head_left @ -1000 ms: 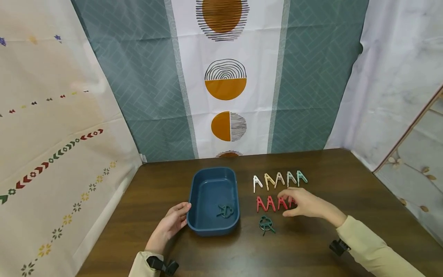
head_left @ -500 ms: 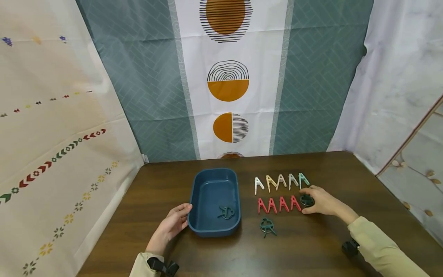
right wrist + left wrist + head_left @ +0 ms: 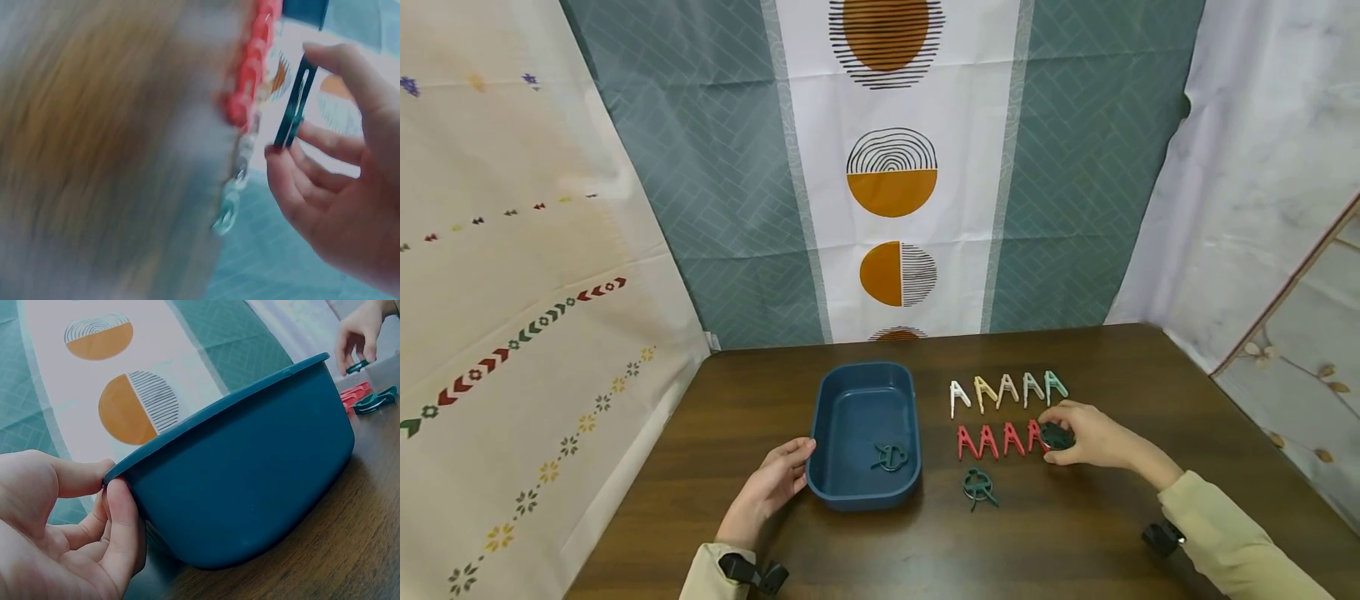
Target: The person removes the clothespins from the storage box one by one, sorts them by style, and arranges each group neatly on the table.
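Note:
My left hand (image 3: 773, 485) pinches the left rim of a blue plastic bin (image 3: 865, 498), thumb and finger on its lip in the left wrist view. A dark green clothespin (image 3: 891, 457) lies inside the bin. In my right hand (image 3: 1093, 435) another dark green clothespin (image 3: 296, 103) is pinched between thumb and fingertips, lifted off the table in the right wrist view. The hand is just right of a row of red clothespins (image 3: 988, 442). One more green clothespin (image 3: 978, 486) lies on the table in front of that row.
Behind the red row stands a line of pale clothespins: white (image 3: 958, 397), yellow (image 3: 982, 392) and light green (image 3: 1055, 385) among them. The dark wooden table (image 3: 760, 383) ends at hanging patterned cloths (image 3: 737, 208) at the back and sides.
My right hand has moved from over the red row to its right end and now holds a green clothespin, shifting slightly left last. The left hand has stayed on the bin.

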Tool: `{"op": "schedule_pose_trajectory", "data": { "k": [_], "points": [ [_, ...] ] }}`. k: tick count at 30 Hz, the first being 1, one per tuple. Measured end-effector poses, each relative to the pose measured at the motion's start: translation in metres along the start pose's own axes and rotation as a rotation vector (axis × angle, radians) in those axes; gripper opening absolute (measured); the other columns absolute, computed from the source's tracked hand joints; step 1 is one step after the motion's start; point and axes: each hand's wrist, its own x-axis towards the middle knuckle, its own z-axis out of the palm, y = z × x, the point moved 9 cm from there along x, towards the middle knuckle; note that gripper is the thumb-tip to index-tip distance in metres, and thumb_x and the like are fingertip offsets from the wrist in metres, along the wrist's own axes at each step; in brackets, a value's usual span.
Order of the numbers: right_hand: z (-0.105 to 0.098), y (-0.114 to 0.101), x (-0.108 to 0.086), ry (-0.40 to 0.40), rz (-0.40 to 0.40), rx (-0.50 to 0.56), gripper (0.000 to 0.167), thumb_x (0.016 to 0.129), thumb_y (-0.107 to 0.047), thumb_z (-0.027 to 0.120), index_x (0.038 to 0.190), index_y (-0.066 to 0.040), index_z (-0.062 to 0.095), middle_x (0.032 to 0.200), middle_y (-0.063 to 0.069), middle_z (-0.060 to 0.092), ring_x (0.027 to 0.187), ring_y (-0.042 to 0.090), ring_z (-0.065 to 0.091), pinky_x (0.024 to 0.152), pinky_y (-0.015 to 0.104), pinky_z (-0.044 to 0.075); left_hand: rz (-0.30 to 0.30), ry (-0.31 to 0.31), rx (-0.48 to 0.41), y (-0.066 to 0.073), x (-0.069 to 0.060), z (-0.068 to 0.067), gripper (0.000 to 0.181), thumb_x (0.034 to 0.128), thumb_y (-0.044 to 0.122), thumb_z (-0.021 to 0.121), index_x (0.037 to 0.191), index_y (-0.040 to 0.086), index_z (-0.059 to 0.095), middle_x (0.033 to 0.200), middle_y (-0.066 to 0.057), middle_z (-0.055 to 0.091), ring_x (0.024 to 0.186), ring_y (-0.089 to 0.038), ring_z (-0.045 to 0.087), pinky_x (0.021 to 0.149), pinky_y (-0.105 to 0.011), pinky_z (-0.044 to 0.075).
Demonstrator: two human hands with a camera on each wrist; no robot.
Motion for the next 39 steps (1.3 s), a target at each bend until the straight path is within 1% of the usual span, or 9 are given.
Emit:
{"op": "schedule_pose_trajectory", "data": {
  "k": [4, 10, 14, 17, 22, 25, 29, 33, 39],
  "points": [
    [0.013, -0.035, 0.0, -0.108, -0.104, 0.078, 0.049, 0.078, -0.032, 0.079, 0.114, -0.003, 0.063, 0.094, 0.0, 0.058, 0.087, 0.018, 0.057, 0.066, 0.025, 0.049, -0.002, -0.002, -0.005, 0.001, -0.001, 0.0, 0.009, 0.1018, 0.017, 0.049, 0.097, 0.017, 0.057, 0.082, 0.009, 0.06, 0.077, -0.003, 0.058, 0.065, -0.014, 0.049],
    [0.045, -0.058, 0.001, -0.241, -0.073, 0.017, 0.053, 0.077, -0.044, 0.078, 0.115, -0.011, 0.062, 0.106, -0.002, 0.06, 0.087, 0.012, 0.058, 0.07, 0.03, 0.051, -0.005, 0.004, 0.0, 0.0, -0.001, 0.0, 0.01, 0.1019, 0.017, 0.049, 0.096, 0.018, 0.057, 0.082, 0.009, 0.06, 0.076, -0.003, 0.057, 0.065, -0.013, 0.048],
    [0.053, -0.062, 0.003, -0.251, -0.056, -0.023, 0.056, 0.074, -0.049, 0.079, 0.115, -0.015, 0.062, 0.104, -0.002, 0.06, 0.083, 0.006, 0.057, 0.063, 0.028, 0.049, -0.006, 0.004, -0.002, -0.003, 0.0, -0.001, 0.009, 0.1016, 0.018, 0.05, 0.096, 0.018, 0.057, 0.083, 0.01, 0.06, 0.077, -0.003, 0.058, 0.065, -0.013, 0.048],
    [0.046, -0.07, 0.01, -0.199, -0.078, -0.051, 0.054, 0.075, -0.047, 0.079, 0.115, -0.014, 0.062, 0.101, -0.001, 0.062, 0.084, 0.012, 0.062, 0.059, 0.025, 0.046, -0.003, 0.001, -0.002, -0.004, 0.0, 0.0, 0.009, 0.1014, 0.019, 0.05, 0.095, 0.018, 0.057, 0.082, 0.01, 0.06, 0.077, -0.003, 0.058, 0.066, -0.014, 0.049],
    [0.029, -0.108, 0.042, -0.082, -0.204, -0.069, 0.039, 0.084, -0.035, 0.074, 0.114, -0.013, 0.065, 0.104, 0.0, 0.064, 0.084, 0.014, 0.062, 0.067, 0.026, 0.05, 0.005, -0.001, -0.008, -0.001, 0.0, 0.001, 0.008, 0.1012, 0.018, 0.051, 0.096, 0.017, 0.057, 0.083, 0.009, 0.06, 0.077, -0.004, 0.059, 0.067, -0.015, 0.049],
    [0.032, -0.139, 0.067, -0.098, -0.294, -0.03, 0.033, 0.087, -0.029, 0.071, 0.116, -0.014, 0.064, 0.111, 0.0, 0.064, 0.093, 0.014, 0.061, 0.079, 0.03, 0.052, 0.004, -0.008, -0.01, 0.0, -0.001, 0.0, 0.008, 0.1015, 0.018, 0.05, 0.097, 0.017, 0.057, 0.084, 0.009, 0.06, 0.078, -0.004, 0.058, 0.068, -0.015, 0.05],
    [0.05, -0.17, 0.101, -0.197, -0.377, 0.031, 0.033, 0.088, -0.022, 0.071, 0.12, -0.014, 0.063, 0.119, 0.0, 0.062, 0.108, 0.019, 0.058, 0.094, 0.035, 0.05, 0.004, -0.018, -0.011, 0.0, -0.002, 0.0, 0.008, 0.1016, 0.018, 0.05, 0.097, 0.018, 0.057, 0.083, 0.009, 0.06, 0.076, -0.003, 0.058, 0.067, -0.014, 0.05],
    [0.075, -0.186, 0.13, -0.319, -0.417, 0.014, 0.041, 0.085, -0.019, 0.075, 0.124, -0.013, 0.061, 0.123, 0.0, 0.061, 0.115, 0.019, 0.057, 0.101, 0.036, 0.046, 0.004, -0.01, -0.013, 0.0, -0.002, -0.002, 0.008, 0.1014, 0.016, 0.05, 0.097, 0.017, 0.057, 0.082, 0.009, 0.061, 0.075, -0.003, 0.059, 0.065, -0.013, 0.05],
    [0.114, -0.194, 0.152, -0.505, -0.411, -0.182, 0.055, 0.075, -0.014, 0.083, 0.125, -0.019, 0.062, 0.126, -0.003, 0.059, 0.118, 0.011, 0.053, 0.1, 0.026, 0.045, 0.006, -0.006, -0.031, 0.0, 0.0, -0.003, 0.007, 0.1004, 0.016, 0.052, 0.097, 0.016, 0.058, 0.083, 0.008, 0.061, 0.076, -0.003, 0.06, 0.065, -0.013, 0.05]
  ]
}}
